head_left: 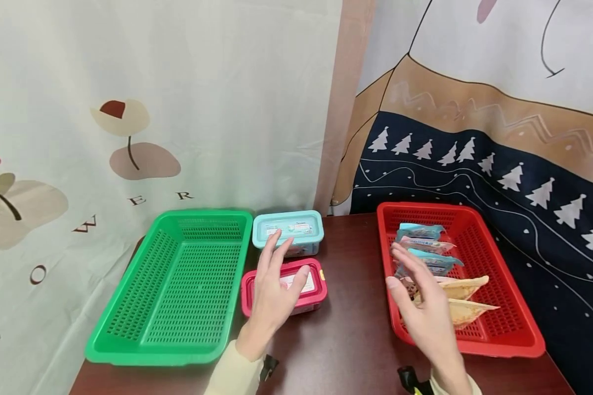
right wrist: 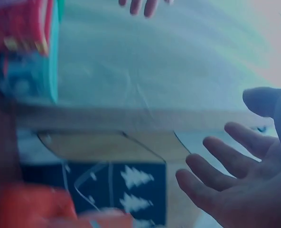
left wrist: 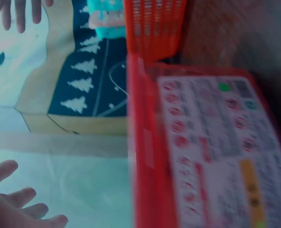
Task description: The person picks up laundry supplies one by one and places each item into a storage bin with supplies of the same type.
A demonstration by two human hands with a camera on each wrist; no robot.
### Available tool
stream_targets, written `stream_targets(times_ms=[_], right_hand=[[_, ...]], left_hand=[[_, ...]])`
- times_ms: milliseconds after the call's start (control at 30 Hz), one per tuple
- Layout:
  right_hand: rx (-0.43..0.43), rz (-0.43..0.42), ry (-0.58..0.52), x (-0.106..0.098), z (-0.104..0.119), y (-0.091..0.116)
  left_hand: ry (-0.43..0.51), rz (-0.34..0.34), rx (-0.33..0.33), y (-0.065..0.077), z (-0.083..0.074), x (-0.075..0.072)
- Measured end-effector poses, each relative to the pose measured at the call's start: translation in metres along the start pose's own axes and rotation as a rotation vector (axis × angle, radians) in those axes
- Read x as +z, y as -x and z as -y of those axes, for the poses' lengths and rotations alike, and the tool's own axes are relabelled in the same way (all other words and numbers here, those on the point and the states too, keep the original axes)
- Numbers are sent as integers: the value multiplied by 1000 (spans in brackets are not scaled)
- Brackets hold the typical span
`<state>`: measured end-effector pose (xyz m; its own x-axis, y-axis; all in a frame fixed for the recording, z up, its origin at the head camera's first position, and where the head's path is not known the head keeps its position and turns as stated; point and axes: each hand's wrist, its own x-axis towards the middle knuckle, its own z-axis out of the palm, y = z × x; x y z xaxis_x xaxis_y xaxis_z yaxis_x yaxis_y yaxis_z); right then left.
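My left hand [head_left: 274, 288] hovers over a pink-red lidded box [head_left: 303, 274], fingers spread and holding nothing. Behind that box stands a light-blue lidded box [head_left: 294, 227]. In the left wrist view the red box [left wrist: 207, 152] fills the right side, a printed label on its face, with the left fingers [left wrist: 22, 199] apart from it. My right hand [head_left: 425, 307] is raised over the near left side of a red basket [head_left: 504, 263], its fingers loose with nothing between them. Blue and pink packets [head_left: 432, 260] and yellowish packets [head_left: 466, 288] stand in a row inside the basket.
A green perforated basket [head_left: 192, 285] with nothing in it stands on the left of the dark brown table [head_left: 346, 307]. Bare tabletop lies between the boxes and the red basket. Printed curtains [head_left: 247, 109] hang right behind the table's back edge.
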<state>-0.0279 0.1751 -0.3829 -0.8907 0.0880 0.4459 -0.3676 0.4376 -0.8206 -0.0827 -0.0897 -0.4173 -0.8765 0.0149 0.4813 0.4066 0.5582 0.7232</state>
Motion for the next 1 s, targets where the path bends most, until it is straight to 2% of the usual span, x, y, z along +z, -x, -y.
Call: stream_targets(times_ms=[133,233,433,700,833,1000], right_hand=[[24,15,-47,26,-1,1],[58,39,-61,43,-6,2],[137,98,-35,75,-16,3],[254,267,-50,113,-35,-2],[324,284,-53,128,-45,-6],[370,276,-33,142,-56,-8]], left_hand=[[-7,-17,-66,7,13,-3],[-17,-21,-90,12,19,-4],[-13,-47,-89,18,27,-5],[-7,-51,-108,24,34,-4],[5,-52,-119,26,35,-3],[-4,-58,-127,29,36,-2]])
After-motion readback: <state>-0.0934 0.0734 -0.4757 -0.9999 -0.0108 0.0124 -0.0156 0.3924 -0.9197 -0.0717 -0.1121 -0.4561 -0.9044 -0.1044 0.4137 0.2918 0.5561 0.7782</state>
